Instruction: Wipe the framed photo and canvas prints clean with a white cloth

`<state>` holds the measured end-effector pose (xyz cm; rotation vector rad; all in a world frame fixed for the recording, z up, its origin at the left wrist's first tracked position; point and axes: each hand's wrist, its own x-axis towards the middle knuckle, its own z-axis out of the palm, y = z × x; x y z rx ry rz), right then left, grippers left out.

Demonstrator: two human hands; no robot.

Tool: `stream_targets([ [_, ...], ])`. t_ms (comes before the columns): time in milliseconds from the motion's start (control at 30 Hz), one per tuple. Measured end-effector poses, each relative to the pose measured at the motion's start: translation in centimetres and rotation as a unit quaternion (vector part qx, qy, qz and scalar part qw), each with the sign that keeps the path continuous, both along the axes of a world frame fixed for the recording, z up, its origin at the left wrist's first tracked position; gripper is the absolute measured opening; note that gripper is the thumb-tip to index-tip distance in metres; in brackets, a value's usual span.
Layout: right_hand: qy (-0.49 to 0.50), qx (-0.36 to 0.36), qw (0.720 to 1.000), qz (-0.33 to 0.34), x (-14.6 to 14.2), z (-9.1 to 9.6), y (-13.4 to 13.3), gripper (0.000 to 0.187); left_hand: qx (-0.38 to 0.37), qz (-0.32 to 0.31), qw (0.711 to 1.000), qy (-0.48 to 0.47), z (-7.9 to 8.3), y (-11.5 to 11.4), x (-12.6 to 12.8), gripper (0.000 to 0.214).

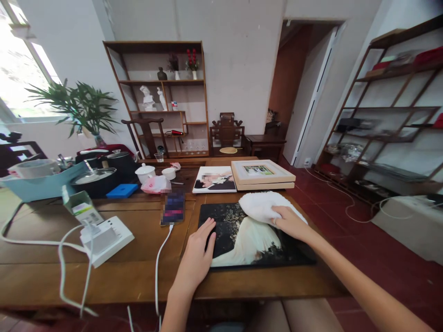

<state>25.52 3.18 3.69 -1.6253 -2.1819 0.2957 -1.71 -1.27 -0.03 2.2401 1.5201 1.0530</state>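
A dark picture panel (224, 249) with a pale gown-like shape lies flat near the front edge of the wooden table. My left hand (200, 249) rests on its left edge, fingers stretched out and holding nothing. On the panel's upper right my right hand (289, 223) grips a fluffy white cloth (258, 205), pressing it against the surface. The cloth covers the panel's upper right corner, and my right forearm hides part of the right side.
Behind the panel lie a small picture canvas (215, 184) and stacked light wooden frames (289, 176). To the left are a phone (173, 207) on a white cable (157, 267), a white box (119, 237), a blue box (122, 190) and a black pot (92, 182).
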Motion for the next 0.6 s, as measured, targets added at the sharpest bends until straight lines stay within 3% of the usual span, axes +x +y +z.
stream_targets([
  [100,-0.012,0.017,1.000,-0.009,-1.0,-0.4,1.5,0.024,0.002,0.000,1.000,-0.001,0.0,0.0,0.0,0.034],
  [200,-0.027,0.027,0.999,0.003,-2.3,-0.9,0.8,0.034,0.007,-0.002,1.000,-0.006,-0.1,0.0,-0.1,0.034],
  [467,-0.018,0.006,0.986,0.167,-5.3,-0.6,-9.8,0.045,0.010,-0.005,1.000,-0.004,-0.2,0.0,0.0,0.034],
  [600,-0.007,-0.009,0.975,0.221,-5.1,-0.4,-11.9,0.057,0.007,-0.004,1.000,-0.002,-0.1,0.0,0.0,0.034],
])
